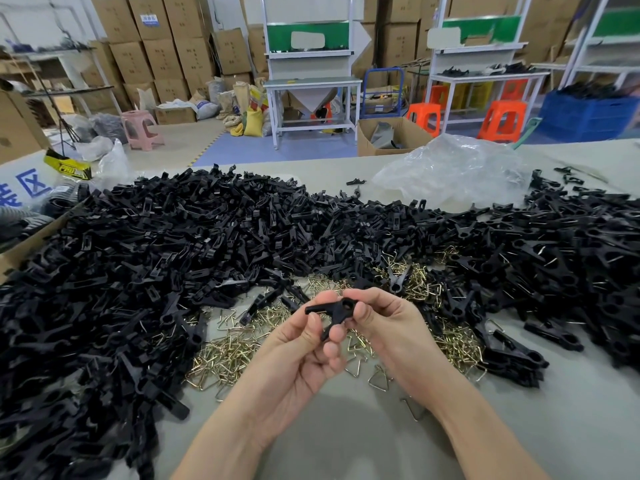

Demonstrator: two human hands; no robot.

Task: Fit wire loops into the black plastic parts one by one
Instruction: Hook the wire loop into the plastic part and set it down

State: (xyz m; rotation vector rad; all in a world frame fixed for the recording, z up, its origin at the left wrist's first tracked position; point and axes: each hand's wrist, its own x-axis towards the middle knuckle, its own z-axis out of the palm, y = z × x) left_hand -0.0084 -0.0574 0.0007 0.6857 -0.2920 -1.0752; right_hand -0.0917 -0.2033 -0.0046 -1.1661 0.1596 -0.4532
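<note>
- Closest to the camera: two bare forearms coming up over the grey table (346,441), so two hands in shot
- left hand (298,355) has its fingers curled, thumb and fingertips pinching the lower prong of one black plastic part (332,308)
- right hand (388,327) pinches the other end of that same part, with the thumb on top
- so exactly one part is held, up off the table and between both hands, right above the loops; it's forked, one arm sticks out to the left, and the fingers hide a good chunk of it
- wire loops (228,355): a brassy heap lying on the table just under and beyond the hands, way too many to count, and a few strays sit nearer to me
- loose black parts (138,258): one huge pile curving from the left edge round the back to the right edge, no chance of counting it; several lie on top of the loops and cover them
- one crumpled clear plastic bag (450,168) behind the pile on the right
- a cardboard box (20,251) edge pokes in at far left
- past the table: one pink stool (140,128), two orange stools (502,119) up front, one blue crate (585,114), white workbenches (311,84) and stacked cartons along the wall
</note>
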